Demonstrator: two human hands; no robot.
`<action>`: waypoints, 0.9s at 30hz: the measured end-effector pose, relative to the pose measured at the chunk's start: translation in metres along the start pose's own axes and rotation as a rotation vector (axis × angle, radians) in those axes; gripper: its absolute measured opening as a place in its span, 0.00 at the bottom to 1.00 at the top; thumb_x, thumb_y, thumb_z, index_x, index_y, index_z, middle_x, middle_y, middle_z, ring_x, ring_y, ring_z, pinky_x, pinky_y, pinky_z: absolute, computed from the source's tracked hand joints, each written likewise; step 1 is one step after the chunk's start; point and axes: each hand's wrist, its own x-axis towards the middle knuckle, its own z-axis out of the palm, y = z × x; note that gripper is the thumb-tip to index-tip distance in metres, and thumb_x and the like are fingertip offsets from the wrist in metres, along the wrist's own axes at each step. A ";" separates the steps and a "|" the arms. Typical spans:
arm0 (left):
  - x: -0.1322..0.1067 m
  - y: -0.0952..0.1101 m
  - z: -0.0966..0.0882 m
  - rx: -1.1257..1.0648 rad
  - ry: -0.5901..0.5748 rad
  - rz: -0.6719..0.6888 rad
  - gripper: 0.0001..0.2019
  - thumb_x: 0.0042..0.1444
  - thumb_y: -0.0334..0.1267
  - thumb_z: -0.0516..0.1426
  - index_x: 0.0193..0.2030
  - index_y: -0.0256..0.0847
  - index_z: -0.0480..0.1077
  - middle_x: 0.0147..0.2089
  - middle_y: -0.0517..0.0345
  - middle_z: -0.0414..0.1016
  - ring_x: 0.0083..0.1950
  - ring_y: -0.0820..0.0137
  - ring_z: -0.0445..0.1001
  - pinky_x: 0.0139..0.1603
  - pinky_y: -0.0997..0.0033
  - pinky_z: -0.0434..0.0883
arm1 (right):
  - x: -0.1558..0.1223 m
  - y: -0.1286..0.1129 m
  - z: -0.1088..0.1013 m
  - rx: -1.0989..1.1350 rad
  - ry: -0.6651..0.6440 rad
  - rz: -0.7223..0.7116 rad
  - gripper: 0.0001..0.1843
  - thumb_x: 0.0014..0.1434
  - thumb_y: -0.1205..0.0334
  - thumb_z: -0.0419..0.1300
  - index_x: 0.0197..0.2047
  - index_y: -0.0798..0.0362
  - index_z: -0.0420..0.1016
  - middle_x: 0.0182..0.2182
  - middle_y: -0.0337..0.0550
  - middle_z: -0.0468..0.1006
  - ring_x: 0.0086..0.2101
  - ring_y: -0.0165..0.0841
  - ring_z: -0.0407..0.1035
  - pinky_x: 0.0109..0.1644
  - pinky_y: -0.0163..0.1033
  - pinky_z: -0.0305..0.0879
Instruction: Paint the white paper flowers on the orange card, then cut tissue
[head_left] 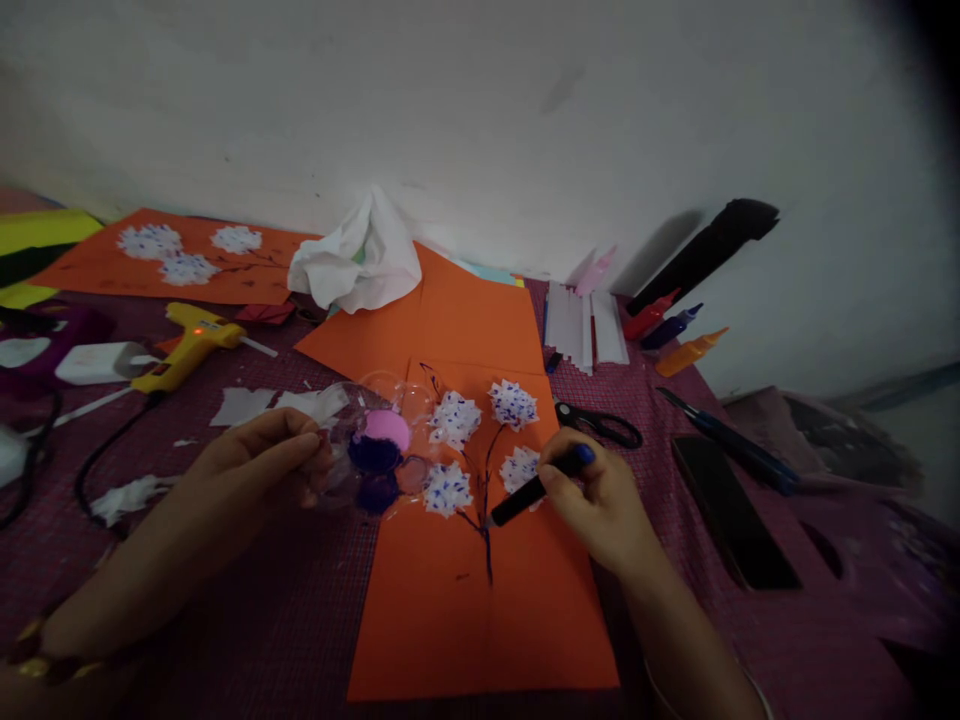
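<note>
My left hand (281, 455) pinches the edge of a clear plastic paint palette (412, 400), whose wells hold pink and dark purple paint. My right hand (600, 500) is closed around a short black stick with a blue end (521, 500); its kind is unclear. The stick's lower end is over an orange sheet (480, 640), by a dark painted stem (489, 555); whether it touches is hard to tell. Several white paper flowers with purple specks (448, 490) sit around the branches. My right hand partly covers one flower (519, 468).
Scissors (600, 422), a cutter knife (731, 440) and a phone (735, 510) lie on the right. Paint tubes (690, 352) stand by the wall. On the left are a yellow glue gun (191, 345) with a cord and another flowered orange sheet (90, 265). Crumpled tissue (360, 260) is behind.
</note>
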 end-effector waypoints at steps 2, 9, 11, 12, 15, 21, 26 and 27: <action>0.000 0.001 0.002 0.009 -0.008 0.005 0.11 0.47 0.41 0.65 0.26 0.40 0.67 0.24 0.64 0.68 0.24 0.78 0.64 0.22 0.82 0.63 | 0.000 0.000 -0.001 0.017 0.001 0.002 0.05 0.51 0.67 0.54 0.25 0.50 0.66 0.18 0.33 0.66 0.20 0.28 0.60 0.23 0.33 0.55; 0.001 -0.001 -0.002 0.024 -0.019 0.016 0.10 0.48 0.41 0.64 0.27 0.40 0.68 0.25 0.65 0.68 0.24 0.78 0.64 0.23 0.81 0.63 | 0.001 0.000 0.000 0.042 0.053 0.006 0.05 0.52 0.67 0.54 0.26 0.50 0.66 0.19 0.33 0.67 0.21 0.28 0.61 0.24 0.32 0.56; 0.001 -0.001 -0.003 0.020 -0.021 0.013 0.10 0.48 0.41 0.64 0.28 0.40 0.67 0.25 0.64 0.68 0.24 0.78 0.64 0.23 0.80 0.64 | 0.001 0.000 0.000 0.039 0.001 0.024 0.05 0.51 0.67 0.55 0.25 0.50 0.66 0.18 0.33 0.66 0.20 0.27 0.60 0.23 0.32 0.54; 0.001 -0.001 -0.002 0.020 -0.019 0.010 0.10 0.48 0.41 0.64 0.28 0.40 0.67 0.25 0.64 0.69 0.24 0.77 0.65 0.23 0.80 0.64 | 0.001 0.000 0.000 0.041 -0.008 0.030 0.05 0.51 0.67 0.55 0.25 0.50 0.66 0.18 0.33 0.65 0.20 0.27 0.59 0.22 0.32 0.54; 0.000 0.000 -0.001 0.025 -0.013 0.006 0.11 0.47 0.41 0.64 0.27 0.40 0.67 0.24 0.64 0.68 0.24 0.77 0.64 0.22 0.80 0.63 | 0.001 0.000 0.000 0.052 0.038 0.029 0.05 0.51 0.67 0.55 0.25 0.50 0.66 0.19 0.33 0.67 0.21 0.28 0.61 0.24 0.33 0.56; 0.001 0.000 -0.001 0.011 -0.008 0.009 0.11 0.46 0.41 0.65 0.27 0.41 0.67 0.24 0.64 0.68 0.24 0.77 0.65 0.22 0.80 0.63 | 0.000 0.001 0.001 0.059 -0.019 0.039 0.05 0.51 0.68 0.55 0.25 0.50 0.66 0.18 0.33 0.65 0.20 0.27 0.59 0.23 0.32 0.54; 0.001 -0.002 -0.003 0.016 -0.020 0.006 0.10 0.48 0.41 0.64 0.27 0.41 0.68 0.25 0.64 0.69 0.24 0.78 0.65 0.23 0.81 0.63 | -0.001 0.009 0.001 0.085 0.172 0.038 0.05 0.56 0.65 0.56 0.28 0.50 0.68 0.21 0.34 0.67 0.23 0.29 0.61 0.26 0.34 0.58; 0.001 -0.002 -0.003 0.014 -0.022 0.001 0.09 0.48 0.41 0.64 0.27 0.41 0.68 0.25 0.64 0.69 0.24 0.78 0.65 0.23 0.81 0.63 | -0.001 0.011 0.002 0.077 0.211 0.037 0.05 0.57 0.65 0.56 0.30 0.50 0.69 0.22 0.34 0.67 0.23 0.29 0.62 0.26 0.34 0.58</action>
